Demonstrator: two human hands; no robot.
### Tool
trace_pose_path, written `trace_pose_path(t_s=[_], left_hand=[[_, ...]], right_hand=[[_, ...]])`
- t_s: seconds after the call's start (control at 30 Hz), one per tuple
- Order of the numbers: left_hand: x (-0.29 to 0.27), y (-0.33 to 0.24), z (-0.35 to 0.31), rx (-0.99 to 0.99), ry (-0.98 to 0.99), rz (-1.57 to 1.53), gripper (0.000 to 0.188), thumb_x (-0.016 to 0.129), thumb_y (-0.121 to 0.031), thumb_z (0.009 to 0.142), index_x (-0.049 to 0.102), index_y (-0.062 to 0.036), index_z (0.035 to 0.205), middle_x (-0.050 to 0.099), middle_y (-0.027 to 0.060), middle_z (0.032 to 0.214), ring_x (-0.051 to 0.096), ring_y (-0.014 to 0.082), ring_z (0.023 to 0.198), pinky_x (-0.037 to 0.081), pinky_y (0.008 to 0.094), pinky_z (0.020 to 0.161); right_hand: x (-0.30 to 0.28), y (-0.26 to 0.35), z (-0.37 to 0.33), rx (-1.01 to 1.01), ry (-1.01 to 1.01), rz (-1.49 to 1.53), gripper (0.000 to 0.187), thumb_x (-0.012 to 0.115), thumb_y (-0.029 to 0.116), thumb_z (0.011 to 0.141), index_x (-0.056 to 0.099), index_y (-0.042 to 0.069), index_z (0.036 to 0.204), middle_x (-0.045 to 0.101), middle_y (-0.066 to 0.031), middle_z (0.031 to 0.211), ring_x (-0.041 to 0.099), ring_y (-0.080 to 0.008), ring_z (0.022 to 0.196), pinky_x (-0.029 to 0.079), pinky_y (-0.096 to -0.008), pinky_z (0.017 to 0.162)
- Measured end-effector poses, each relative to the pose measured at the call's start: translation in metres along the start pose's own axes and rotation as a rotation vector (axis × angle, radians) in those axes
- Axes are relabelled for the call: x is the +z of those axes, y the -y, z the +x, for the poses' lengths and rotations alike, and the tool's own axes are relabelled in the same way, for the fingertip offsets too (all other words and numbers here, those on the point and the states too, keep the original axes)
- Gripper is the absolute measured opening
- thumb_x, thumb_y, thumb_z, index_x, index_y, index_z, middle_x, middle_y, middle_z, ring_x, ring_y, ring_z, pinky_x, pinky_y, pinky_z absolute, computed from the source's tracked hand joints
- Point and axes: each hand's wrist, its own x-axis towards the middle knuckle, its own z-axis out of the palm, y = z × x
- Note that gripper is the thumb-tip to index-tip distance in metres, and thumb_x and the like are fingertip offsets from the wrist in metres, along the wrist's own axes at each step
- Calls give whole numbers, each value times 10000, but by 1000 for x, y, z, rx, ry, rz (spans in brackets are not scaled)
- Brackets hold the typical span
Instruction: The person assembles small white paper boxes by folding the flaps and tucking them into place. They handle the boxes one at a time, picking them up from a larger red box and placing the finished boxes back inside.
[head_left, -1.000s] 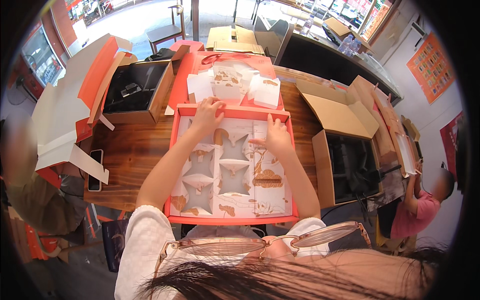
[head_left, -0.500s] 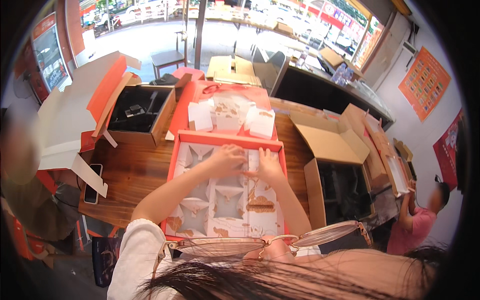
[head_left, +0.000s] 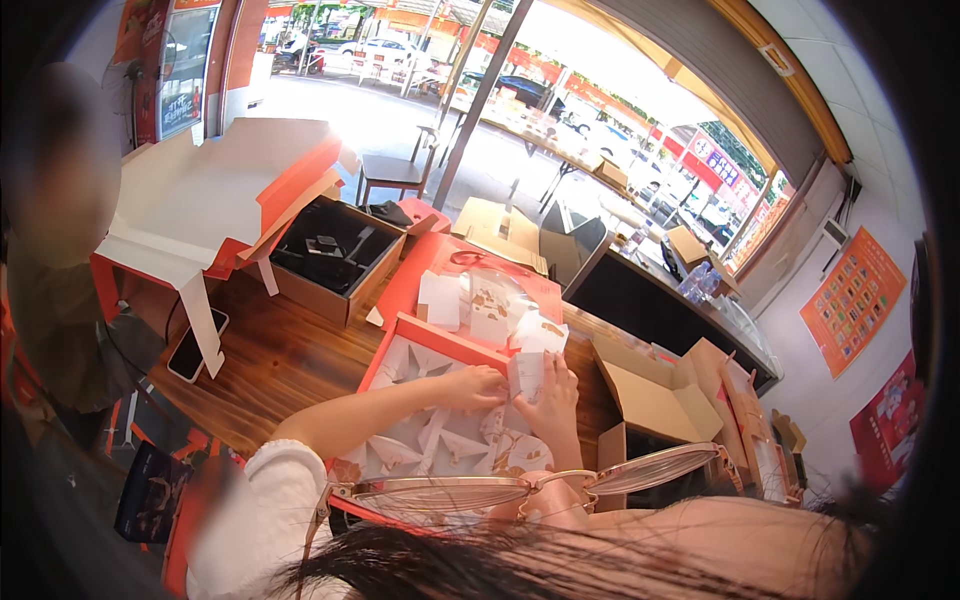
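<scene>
A shallow red box (head_left: 445, 338) lies on the wooden table in front of me, with a white cardboard insert (head_left: 400, 452) of star-shaped openings and brown prints in it. At its far right corner a white cardboard panel (head_left: 524, 374) stands raised. My right hand (head_left: 553, 398) grips that panel from the right, fingers wrapped over its edge. Close by on the left, my left hand (head_left: 481, 387) rests over the insert with curled fingers. What its fingertips hold, if anything, is hidden. Beyond the box, small white folded boxes (head_left: 490, 310) stand on a red lid-like sheet (head_left: 405, 285).
A brown box with black contents (head_left: 345, 245) and a large white-and-red carton (head_left: 220, 190) stand at the left, near a phone (head_left: 198, 346). An opened brown carton (head_left: 650, 380) is on the right. At the far left a blurred person (head_left: 60, 300) is present. Glasses (head_left: 430, 490) cross the lower view.
My view has tilted and shifted. Both hands have moved from the insert's middle to the red box's far right corner, where my right hand now grips a raised white panel.
</scene>
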Motion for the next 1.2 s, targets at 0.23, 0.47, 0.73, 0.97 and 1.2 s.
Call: trace_pose_path(t_s=[0.23,0.47,0.73,0.97,1.2], left_hand=[[-20,-27,4,-266,-156,-702,577,613,-317,883,387,-46,1340,552,145,1218,527,191,1103,415,317,935],[-34,-44,-2,-205,-200,-864,663,661,-284,849,337,-34,1371,502,102,1272,469,168,1170,394,319,968],[-31,-29,-1,-154,-447,-321,914,779,-382,697,294,-28,1386,468,183,1246,475,284,1149,405,367,968],[-35,-26,-6,-5,-500,105,1066,844,-352,574,253,-40,1404,354,221,1276,418,380,1176,406,416,969],[-38,-32,-6,-5,-451,213,980,836,-271,557,305,-52,1351,365,167,1292,405,370,1189,408,420,977]], right_hand=[[16,0,12,-74,-160,633,847,605,-11,663,236,61,1422,306,-164,1411,302,-352,1300,279,-422,1071],[25,11,10,-14,5,965,858,637,18,682,215,36,1429,259,-141,1456,237,-274,1360,225,-391,1103],[27,13,9,-16,32,1179,606,515,187,899,260,16,1422,272,-149,1466,257,-259,1356,241,-376,1091],[26,15,11,135,77,1343,535,512,185,918,318,-1,1380,407,-130,1341,407,-203,1217,342,-331,1002],[32,14,10,172,74,1222,534,600,170,875,378,4,1332,508,-112,1214,523,-174,1043,433,-297,873]])
